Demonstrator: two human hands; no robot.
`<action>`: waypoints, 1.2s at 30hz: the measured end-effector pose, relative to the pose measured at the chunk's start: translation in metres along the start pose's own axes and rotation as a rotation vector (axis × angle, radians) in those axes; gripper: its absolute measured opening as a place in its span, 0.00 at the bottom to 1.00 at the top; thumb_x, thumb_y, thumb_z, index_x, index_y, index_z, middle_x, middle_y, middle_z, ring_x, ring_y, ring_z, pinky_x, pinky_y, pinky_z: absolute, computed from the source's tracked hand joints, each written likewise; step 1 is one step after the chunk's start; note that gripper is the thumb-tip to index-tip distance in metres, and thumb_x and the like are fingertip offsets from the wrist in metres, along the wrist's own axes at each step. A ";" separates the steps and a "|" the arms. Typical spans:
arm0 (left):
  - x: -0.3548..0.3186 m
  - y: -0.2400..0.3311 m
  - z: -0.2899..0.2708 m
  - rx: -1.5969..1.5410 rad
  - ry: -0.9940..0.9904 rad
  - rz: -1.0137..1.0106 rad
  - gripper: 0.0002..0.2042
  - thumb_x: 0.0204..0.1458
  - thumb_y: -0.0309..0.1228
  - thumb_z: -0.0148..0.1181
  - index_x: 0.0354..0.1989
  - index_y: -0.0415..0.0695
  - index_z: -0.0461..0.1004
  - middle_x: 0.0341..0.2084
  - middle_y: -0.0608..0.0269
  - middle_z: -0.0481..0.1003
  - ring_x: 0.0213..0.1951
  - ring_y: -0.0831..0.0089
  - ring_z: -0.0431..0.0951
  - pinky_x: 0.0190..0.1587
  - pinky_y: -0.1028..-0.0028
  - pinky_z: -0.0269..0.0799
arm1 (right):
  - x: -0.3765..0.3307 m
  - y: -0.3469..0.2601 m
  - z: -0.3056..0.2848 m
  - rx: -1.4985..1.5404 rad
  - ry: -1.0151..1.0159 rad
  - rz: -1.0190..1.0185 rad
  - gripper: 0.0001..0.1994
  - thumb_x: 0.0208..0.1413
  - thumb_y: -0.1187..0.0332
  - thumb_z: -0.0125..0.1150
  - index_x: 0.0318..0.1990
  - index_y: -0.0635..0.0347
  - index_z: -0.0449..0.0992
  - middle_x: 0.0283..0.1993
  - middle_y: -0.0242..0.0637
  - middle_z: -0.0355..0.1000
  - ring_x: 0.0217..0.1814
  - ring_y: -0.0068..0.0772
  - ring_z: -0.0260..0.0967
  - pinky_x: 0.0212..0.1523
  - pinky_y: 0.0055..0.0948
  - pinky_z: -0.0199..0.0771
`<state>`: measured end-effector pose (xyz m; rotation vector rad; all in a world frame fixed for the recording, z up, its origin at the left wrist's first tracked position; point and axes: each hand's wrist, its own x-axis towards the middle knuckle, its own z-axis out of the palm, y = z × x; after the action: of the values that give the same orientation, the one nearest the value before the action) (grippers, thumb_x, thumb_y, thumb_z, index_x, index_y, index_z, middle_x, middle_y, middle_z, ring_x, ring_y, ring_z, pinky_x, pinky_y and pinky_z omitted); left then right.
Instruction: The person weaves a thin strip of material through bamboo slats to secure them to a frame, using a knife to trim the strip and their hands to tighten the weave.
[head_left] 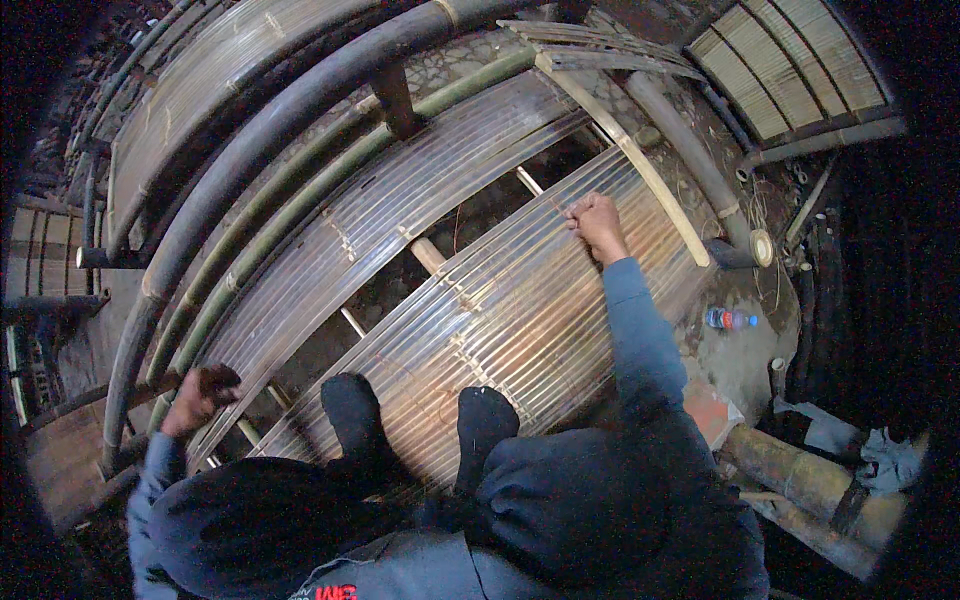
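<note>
My right hand [597, 226] is closed just above the far part of a slatted bamboo panel [545, 290], fingers pinched together. Whether a thin strand is in them is too small to tell. Out at the left, my left hand [203, 397] hovers by the near end of a second slatted panel [390, 205]. Its fingers are dark and smeared, so what they hold, if anything, does not show. Both my feet in dark socks [487, 425] rest on the first panel, whose slats are bound by a cross row of lashing [475, 365].
Thick bamboo poles [215, 175] curve along the left. A pale split bamboo strip [650, 180] lies across the panel's far end. A plastic bottle with a blue cap [731, 319] lies on the floor at right, above a thick bamboo pole [800, 475]. Gaps separate the two panels.
</note>
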<state>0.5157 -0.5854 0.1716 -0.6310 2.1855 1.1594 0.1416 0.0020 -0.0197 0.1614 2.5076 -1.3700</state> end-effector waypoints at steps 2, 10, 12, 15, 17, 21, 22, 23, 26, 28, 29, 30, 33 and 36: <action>0.018 0.039 -0.028 0.132 -0.115 -0.017 0.19 0.53 0.28 0.71 0.50 0.32 0.75 0.47 0.52 0.79 0.52 0.64 0.79 0.56 0.67 0.75 | -0.003 0.001 -0.011 0.869 -0.196 0.311 0.02 0.62 0.73 0.59 0.41 0.60 0.75 0.33 0.42 0.74 0.32 0.42 0.77 0.35 0.43 0.81; 0.109 0.203 0.012 0.446 -0.197 0.498 0.16 0.55 0.33 0.68 0.44 0.34 0.76 0.39 0.50 0.79 0.44 0.64 0.80 0.48 0.63 0.75 | -0.117 0.034 -0.199 0.257 -0.140 0.199 0.09 0.61 0.62 0.65 0.44 0.54 0.81 0.29 0.21 0.69 0.20 0.12 0.54 0.19 0.17 0.50; 0.139 0.219 0.044 0.493 -0.211 0.679 0.14 0.55 0.33 0.67 0.42 0.35 0.76 0.36 0.47 0.78 0.40 0.59 0.79 0.46 0.60 0.74 | -0.161 0.040 -0.260 0.004 -0.094 0.213 0.07 0.61 0.61 0.65 0.38 0.53 0.82 0.28 0.19 0.69 0.21 0.12 0.57 0.19 0.16 0.49; 0.195 0.235 0.107 0.562 -0.301 0.842 0.16 0.55 0.38 0.68 0.39 0.36 0.76 0.32 0.46 0.78 0.37 0.56 0.79 0.43 0.60 0.74 | -0.235 0.057 -0.334 -0.231 0.059 0.226 0.08 0.61 0.63 0.64 0.36 0.56 0.79 0.26 0.20 0.67 0.23 0.12 0.59 0.18 0.18 0.52; 0.210 0.233 0.151 0.280 -0.338 0.774 0.14 0.53 0.38 0.69 0.38 0.40 0.77 0.31 0.50 0.79 0.37 0.61 0.79 0.43 0.60 0.74 | -0.272 0.052 -0.346 0.101 0.200 0.359 0.07 0.62 0.64 0.63 0.36 0.57 0.77 0.26 0.21 0.67 0.23 0.13 0.59 0.19 0.21 0.58; 0.242 0.233 0.214 0.282 -0.200 0.728 0.15 0.52 0.38 0.69 0.40 0.41 0.77 0.35 0.48 0.79 0.41 0.56 0.80 0.46 0.60 0.74 | -0.345 0.063 -0.387 0.422 0.297 0.211 0.06 0.65 0.64 0.61 0.38 0.54 0.73 0.25 0.22 0.63 0.22 0.16 0.58 0.24 0.22 0.62; 0.247 0.236 0.228 0.254 -0.169 0.697 0.15 0.52 0.38 0.69 0.40 0.41 0.77 0.36 0.47 0.79 0.42 0.54 0.80 0.47 0.59 0.74 | -0.361 0.069 -0.390 0.545 0.335 0.148 0.06 0.66 0.64 0.61 0.39 0.53 0.73 0.25 0.22 0.62 0.23 0.16 0.58 0.25 0.21 0.62; 0.257 0.238 0.245 0.235 -0.091 0.711 0.15 0.51 0.38 0.69 0.40 0.41 0.77 0.37 0.46 0.79 0.43 0.52 0.80 0.48 0.58 0.74 | -0.373 0.077 -0.389 0.564 0.383 0.160 0.06 0.66 0.64 0.61 0.39 0.53 0.72 0.25 0.22 0.62 0.23 0.16 0.58 0.26 0.21 0.62; 0.292 0.266 0.298 0.109 0.109 0.749 0.16 0.50 0.35 0.69 0.43 0.41 0.76 0.39 0.43 0.78 0.45 0.45 0.79 0.49 0.53 0.74 | -0.388 0.090 -0.382 0.638 0.510 0.162 0.05 0.66 0.65 0.61 0.41 0.52 0.72 0.25 0.21 0.60 0.24 0.16 0.56 0.27 0.22 0.62; 0.305 0.284 0.327 -0.039 0.264 0.780 0.15 0.50 0.32 0.67 0.45 0.43 0.77 0.41 0.44 0.77 0.47 0.46 0.78 0.50 0.53 0.74 | -0.391 0.094 -0.375 0.710 0.557 0.155 0.05 0.66 0.65 0.61 0.42 0.51 0.71 0.26 0.21 0.60 0.24 0.16 0.56 0.28 0.21 0.61; 0.312 0.292 0.335 -0.014 0.332 0.793 0.14 0.51 0.31 0.67 0.46 0.43 0.77 0.41 0.45 0.77 0.47 0.46 0.77 0.50 0.53 0.74 | -0.391 0.097 -0.375 0.720 0.566 0.157 0.05 0.66 0.65 0.61 0.42 0.51 0.71 0.27 0.21 0.60 0.24 0.16 0.55 0.28 0.21 0.61; 0.316 0.300 0.342 0.013 0.394 0.803 0.14 0.51 0.31 0.67 0.46 0.43 0.78 0.42 0.46 0.76 0.48 0.46 0.77 0.51 0.54 0.73 | -0.392 0.100 -0.377 0.728 0.576 0.165 0.05 0.66 0.65 0.61 0.42 0.51 0.71 0.27 0.20 0.60 0.25 0.16 0.55 0.27 0.21 0.60; 0.329 0.318 0.352 0.072 0.439 0.820 0.14 0.52 0.30 0.66 0.47 0.44 0.78 0.42 0.46 0.75 0.50 0.46 0.75 0.52 0.53 0.73 | -0.390 0.100 -0.385 0.756 0.670 0.193 0.05 0.66 0.65 0.62 0.41 0.51 0.72 0.27 0.20 0.59 0.25 0.16 0.54 0.27 0.20 0.59; 0.345 0.321 0.356 0.136 0.475 0.879 0.09 0.53 0.30 0.65 0.42 0.46 0.80 0.41 0.49 0.75 0.47 0.47 0.76 0.48 0.52 0.73 | -0.384 0.092 -0.396 0.746 0.648 0.172 0.05 0.67 0.64 0.60 0.40 0.50 0.72 0.26 0.19 0.57 0.25 0.14 0.52 0.25 0.19 0.56</action>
<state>0.1573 -0.1660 -0.0402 0.1940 3.0610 1.3279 0.4544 0.3974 0.2220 1.0881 2.1584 -2.3892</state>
